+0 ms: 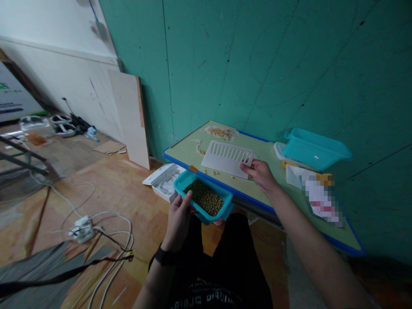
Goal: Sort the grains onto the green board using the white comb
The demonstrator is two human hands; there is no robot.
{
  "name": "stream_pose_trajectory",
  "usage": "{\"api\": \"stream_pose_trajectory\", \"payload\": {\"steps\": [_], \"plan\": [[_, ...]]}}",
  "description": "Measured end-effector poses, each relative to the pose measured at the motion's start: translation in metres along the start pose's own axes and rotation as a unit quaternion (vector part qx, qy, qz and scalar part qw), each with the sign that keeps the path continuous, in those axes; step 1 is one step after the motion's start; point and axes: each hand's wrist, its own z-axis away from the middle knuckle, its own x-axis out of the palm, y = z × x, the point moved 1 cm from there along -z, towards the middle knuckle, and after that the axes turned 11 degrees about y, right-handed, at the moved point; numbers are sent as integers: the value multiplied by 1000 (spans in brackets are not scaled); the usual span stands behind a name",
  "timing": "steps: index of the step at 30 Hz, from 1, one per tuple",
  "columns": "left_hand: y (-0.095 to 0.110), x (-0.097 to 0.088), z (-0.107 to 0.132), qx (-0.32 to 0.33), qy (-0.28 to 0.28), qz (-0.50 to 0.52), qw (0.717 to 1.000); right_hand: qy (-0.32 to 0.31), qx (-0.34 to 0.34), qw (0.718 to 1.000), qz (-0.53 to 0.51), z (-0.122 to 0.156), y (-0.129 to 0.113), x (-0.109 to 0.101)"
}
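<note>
My left hand (180, 214) grips the near left side of a turquoise plastic tub (230, 201), thumb over its rim. Inside it lie dark green beans (201, 191) and yellowish soybeans (213, 203). The tub is in front of the table's near edge, above my lap. My right hand (259, 173) pinches the right end of a white slotted plastic panel (222, 164), its row of slots along the far side. The panel is over the table, and whether it touches the surface I cannot tell. Loose soybeans (222, 132) lie in a pile beyond it, with a few scattered nearby.
On the green table (254, 143) with blue edging, a second turquoise tub (317, 148) stands at the right. Nearer lies a partly blurred packet (322, 199). An open white box (165, 182) is below the table's left edge. Cables and a power strip (82, 229) lie on the floor.
</note>
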Motion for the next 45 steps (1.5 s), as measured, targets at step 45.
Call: {"api": "stream_pose_trajectory", "payload": {"steps": [45], "plan": [[15,-10,-21,43,3,-51,998,174,-310,889,289,105,-8,17]]}}
